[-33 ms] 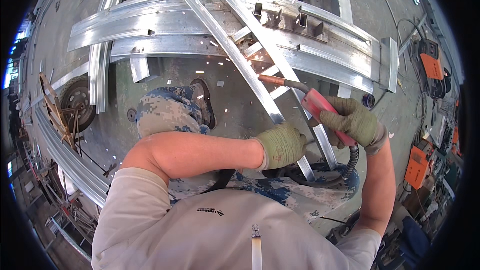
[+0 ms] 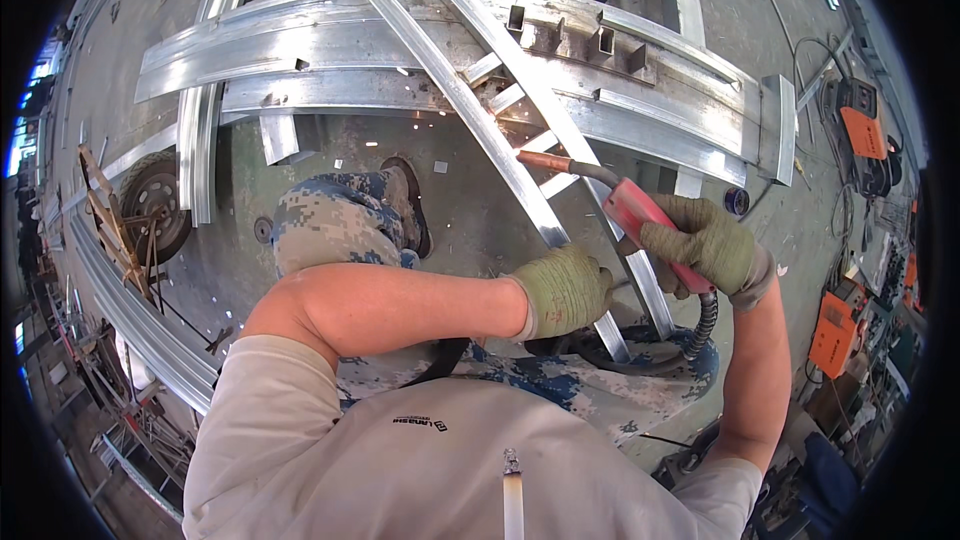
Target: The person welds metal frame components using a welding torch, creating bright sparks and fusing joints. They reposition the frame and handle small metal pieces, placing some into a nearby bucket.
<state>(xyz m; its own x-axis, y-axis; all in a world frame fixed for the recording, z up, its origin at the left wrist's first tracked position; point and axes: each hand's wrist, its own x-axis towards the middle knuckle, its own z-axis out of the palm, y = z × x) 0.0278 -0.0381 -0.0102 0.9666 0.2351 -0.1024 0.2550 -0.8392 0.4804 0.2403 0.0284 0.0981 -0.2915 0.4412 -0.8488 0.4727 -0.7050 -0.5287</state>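
My right hand (image 2: 705, 242), in a green work glove, is wrapped round the red handle of a welding torch (image 2: 632, 205). The torch's copper-coloured nozzle points left, close to the inner side of a ladder-like metal frame (image 2: 430, 61) made of two long bright rails and short crosspieces. A small glow and a few sparks show near the nozzle. My left hand (image 2: 567, 290), gloved alike, closes round the frame's left rail nearer my body; its fingertips are partly hidden. The frame slants from the upper left down to my lap and crosses over a workbench of wide metal beams (image 2: 330, 90).
Short square tube stubs (image 2: 603, 41) stand up from the beams. At the right are orange-and-black machines (image 2: 862, 132) with cables on the floor. A wheel (image 2: 155, 208) and long metal profiles (image 2: 140, 315) lie to the left. Below the beams is my camouflage-clad leg (image 2: 340, 220).
The sparks around the nozzle are fewer and the glow is weaker. Both hands, the torch and the frame keep their places.
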